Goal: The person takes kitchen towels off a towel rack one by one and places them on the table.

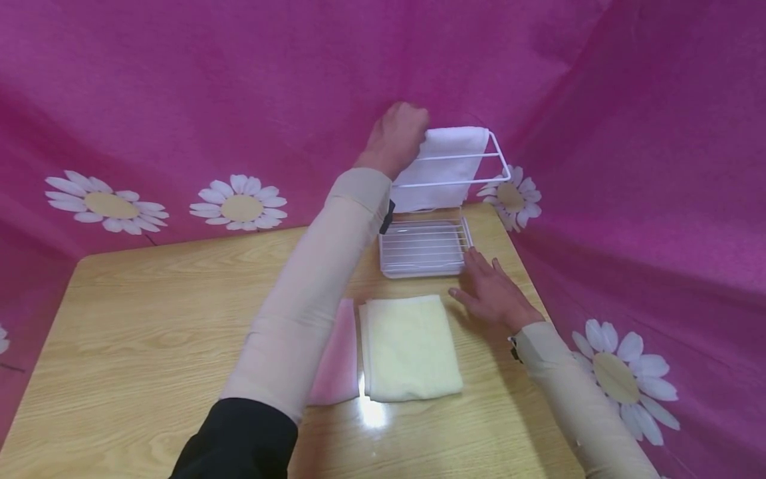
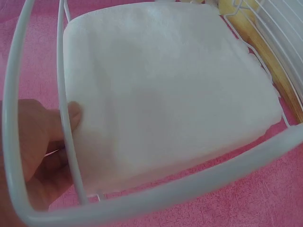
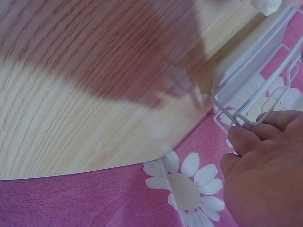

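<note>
A white wire rack (image 1: 500, 154) stands at the back right of the table, and a white towel (image 1: 445, 169) hangs over its upper bars. My left hand (image 1: 397, 136) is at the rack's upper left; in the left wrist view its thumb presses the edge of the towel (image 2: 170, 85), with the other fingers behind it. Lower down, my right hand (image 1: 493, 296) reaches to the right front corner of the rack's base. Its fingertips touch the wire there, the fingers extended and the thumb spread. A clear tray (image 1: 419, 272) sits under the base wires.
On the table (image 1: 149, 332) in front of the rack lie a folded pale yellow towel (image 1: 413, 349) and a pink towel (image 1: 341, 362), the latter partly behind my left arm. A pink cloth with daisies (image 1: 239, 100) hangs close behind and to the right.
</note>
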Demonstrator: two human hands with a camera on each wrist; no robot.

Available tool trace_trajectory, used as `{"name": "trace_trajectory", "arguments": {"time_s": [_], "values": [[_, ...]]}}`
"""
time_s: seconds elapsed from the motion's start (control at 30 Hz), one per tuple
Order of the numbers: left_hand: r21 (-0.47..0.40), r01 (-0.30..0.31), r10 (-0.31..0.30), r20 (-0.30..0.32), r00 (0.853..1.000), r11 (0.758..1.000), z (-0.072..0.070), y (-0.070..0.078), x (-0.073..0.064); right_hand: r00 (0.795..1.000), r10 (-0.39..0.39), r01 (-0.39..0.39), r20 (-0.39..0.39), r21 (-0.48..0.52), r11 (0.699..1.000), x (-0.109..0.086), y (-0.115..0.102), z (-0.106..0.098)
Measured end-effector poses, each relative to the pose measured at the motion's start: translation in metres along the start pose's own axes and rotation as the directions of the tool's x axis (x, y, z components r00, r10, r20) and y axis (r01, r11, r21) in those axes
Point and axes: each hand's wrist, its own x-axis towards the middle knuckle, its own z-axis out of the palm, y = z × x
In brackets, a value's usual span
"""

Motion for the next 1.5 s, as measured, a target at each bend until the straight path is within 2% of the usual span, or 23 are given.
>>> {"name": "trace_trajectory", "arguments": {"time_s": [0.1, 0.33, 0.57, 0.87, 1.03, 1.3, 1.5], "values": [[-0.002, 0.01, -0.01, -0.004, 1.0, 1.0, -0.001, 0.001, 0.0, 1.0, 0.009, -0.009, 0.003, 0.005, 1.0, 0.0, 0.0, 0.0], [0.018, -0.011, 0.012, -0.055, 0.998, 1.0, -0.005, 0.002, 0.002, 1.0, 0.017, -0.017, 0.009, 0.004, 1.0, 0.0, -0.001, 0.0], [-0.015, 0.046, -0.047, -0.062, 0.997, 0.999, -0.016, 0.003, 0.002, 1.0, 0.004, -0.004, 0.009, 0.001, 1.0, 0.0, 0.001, 0.0], [-0.006, 0.018, -0.018, -0.16, 0.987, 1.0, -0.032, 0.005, 0.002, 1.0, -0.003, 0.003, 0.017, -0.001, 1.0, -0.002, 0.001, 0.0], [-0.031, 0.05, -0.055, -0.202, 0.978, 0.998, -0.043, 0.004, 0.002, 1.0, -0.008, 0.008, 0.007, 0.001, 1.0, 0.0, 0.001, 0.0], [-0.05, 0.104, -0.111, -0.185, 0.976, 0.993, -0.057, 0.004, 0.001, 1.0, -0.008, 0.008, 0.001, 0.008, 1.0, 0.002, 0.001, 0.001], [-0.047, 0.111, -0.119, -0.225, 0.967, 0.993, -0.07, 0.005, 0.001, 1.0, -0.012, 0.012, -0.006, 0.02, 1.0, 0.002, 0.001, 0.001]]}}
